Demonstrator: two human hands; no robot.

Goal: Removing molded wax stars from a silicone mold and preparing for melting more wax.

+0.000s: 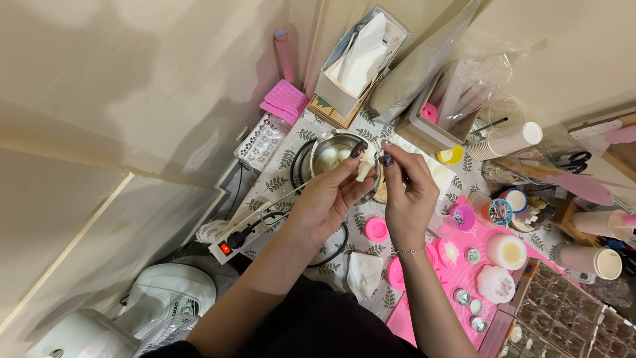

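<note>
Head view, looking down: left hand and right hand are meeting above a round, shiny metal pot that is sitting on the table, whose cloth is pale with a leaf print. Both hands are pinching a small, pale, waxy lump between dark-nailed fingertips, just over the pot's right rim. The pot is holding off-white, chunky material. A white power strip with a lit red switch is lying at the table's left edge, with its black cable curling beside the pot. A pink round mould is resting below the hands. A glossy pink mat is carrying a cream cylindrical candle and a white flower-shaped piece. A cardboard box of white paper is leaning against the wall.
</note>
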